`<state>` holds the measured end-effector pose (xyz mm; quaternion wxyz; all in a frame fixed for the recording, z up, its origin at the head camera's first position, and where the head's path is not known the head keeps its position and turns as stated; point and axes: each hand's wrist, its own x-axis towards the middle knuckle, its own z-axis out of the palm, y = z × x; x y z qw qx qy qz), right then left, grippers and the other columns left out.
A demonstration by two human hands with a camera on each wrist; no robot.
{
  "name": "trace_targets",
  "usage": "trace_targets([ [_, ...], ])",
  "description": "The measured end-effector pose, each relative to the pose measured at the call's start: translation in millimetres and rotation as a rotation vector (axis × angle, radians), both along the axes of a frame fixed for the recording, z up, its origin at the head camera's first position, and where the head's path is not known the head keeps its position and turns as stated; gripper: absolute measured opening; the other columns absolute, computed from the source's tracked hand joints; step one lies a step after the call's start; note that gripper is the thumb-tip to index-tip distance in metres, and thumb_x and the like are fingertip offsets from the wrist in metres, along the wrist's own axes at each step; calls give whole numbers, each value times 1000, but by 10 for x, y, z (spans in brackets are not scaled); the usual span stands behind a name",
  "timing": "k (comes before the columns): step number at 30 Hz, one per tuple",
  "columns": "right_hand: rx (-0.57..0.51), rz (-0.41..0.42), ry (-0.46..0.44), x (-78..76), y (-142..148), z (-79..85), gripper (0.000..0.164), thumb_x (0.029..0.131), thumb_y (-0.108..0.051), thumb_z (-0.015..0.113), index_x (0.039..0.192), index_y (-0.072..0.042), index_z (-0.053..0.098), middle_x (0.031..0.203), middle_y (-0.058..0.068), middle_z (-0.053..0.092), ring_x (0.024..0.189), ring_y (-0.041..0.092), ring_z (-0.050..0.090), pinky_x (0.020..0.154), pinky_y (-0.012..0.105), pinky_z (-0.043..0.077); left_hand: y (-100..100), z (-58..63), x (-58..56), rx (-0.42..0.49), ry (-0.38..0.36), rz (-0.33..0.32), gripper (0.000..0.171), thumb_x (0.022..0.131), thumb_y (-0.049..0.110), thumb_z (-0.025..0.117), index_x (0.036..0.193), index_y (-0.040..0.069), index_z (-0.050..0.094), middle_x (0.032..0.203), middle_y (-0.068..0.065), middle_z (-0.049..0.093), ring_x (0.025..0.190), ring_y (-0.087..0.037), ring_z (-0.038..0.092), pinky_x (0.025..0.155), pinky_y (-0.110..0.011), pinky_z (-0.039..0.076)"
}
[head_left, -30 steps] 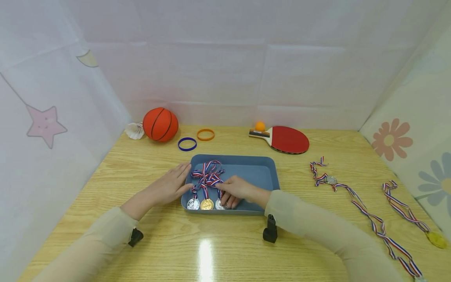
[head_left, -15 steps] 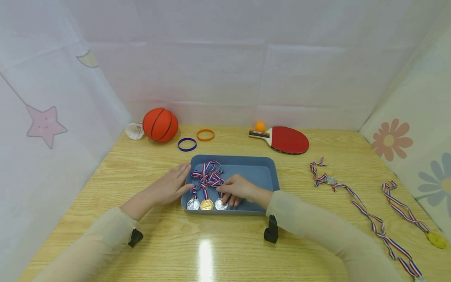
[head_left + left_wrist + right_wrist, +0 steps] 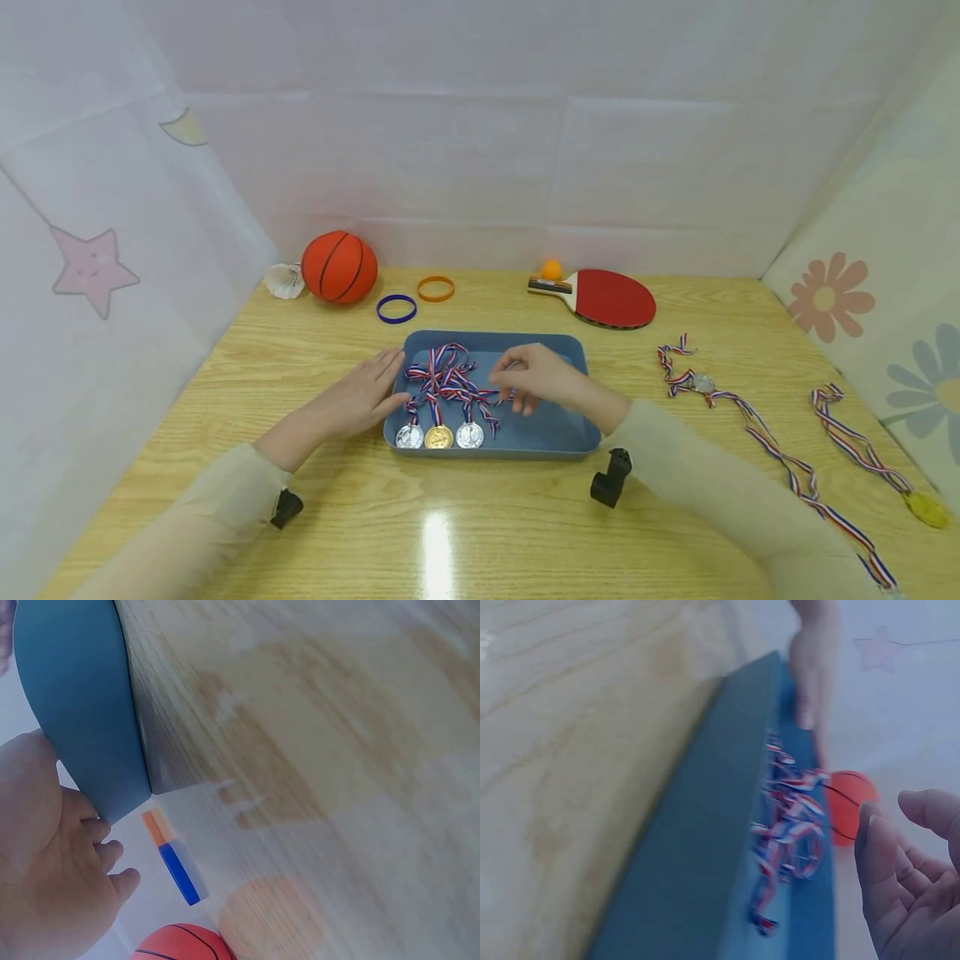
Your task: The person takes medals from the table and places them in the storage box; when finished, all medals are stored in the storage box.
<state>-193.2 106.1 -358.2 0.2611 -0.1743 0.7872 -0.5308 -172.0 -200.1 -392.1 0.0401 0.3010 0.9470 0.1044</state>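
Near frame centre, three medals (image 3: 438,437) lie in the tray (image 3: 525,454); your right hand (image 3: 538,379), thumb and index apart, hovers above, blocking part of its inside. Your left hand (image 3: 362,397), fingers straight, touches its left wall. Beyond sit a basketball (image 3: 339,267), left, and paddle (image 3: 615,298), right.
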Motion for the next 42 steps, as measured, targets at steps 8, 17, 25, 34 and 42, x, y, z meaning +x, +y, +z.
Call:
trace_targets([
  [8, -46, -112, 144, 36, 629, 347, 31, 89, -21, 62, 109, 3, 56, 82, 14, 64, 64, 30, 62, 58, 39, 54, -23, -17, 2, 5, 7, 1, 66, 98, 36, 41, 142, -9, 19, 147, -25, 17, 135, -37, 13, 106, -51, 17],
  [17, -3, -291, 219, 89, 1455, 266, 35, 92, -24, 58, 115, 2, 52, 89, 9, 63, 70, 22, 61, 62, 36, 54, -33, -23, 13, 11, 5, 2, 66, 98, 36, 41, 142, -10, 19, 148, -24, 16, 135, -37, 12, 107, -51, 16],
  [25, 168, -414, 315, 37, 2099, -4, 43, 93, -29, 57, 119, 4, 51, 89, 4, 61, 73, 22, 61, 62, 37, 54, -34, -26, 6, 13, 6, 2, 66, 98, 36, 40, 142, -9, 19, 148, -23, 14, 135, -37, 12, 107, -51, 16],
  [34, 326, -350, 315, -69, 2489, -185, 37, 94, -14, 54, 121, 11, 49, 106, 25, 51, 72, 24, 57, 59, 34, 52, -30, -27, -2, 12, 1, 3, 67, 98, 36, 41, 142, -9, 18, 149, -23, 14, 136, -36, 12, 107, -50, 16],
  [42, 467, -223, 334, -132, 2604, -336, 40, 87, -14, 65, 118, 8, 54, 109, 26, 51, 81, 25, 54, 59, 31, 47, -3, 5, -1, 9, 3, -11, 66, 98, 34, 42, 142, -9, 19, 148, -24, 14, 135, -38, 13, 107, -51, 16],
])
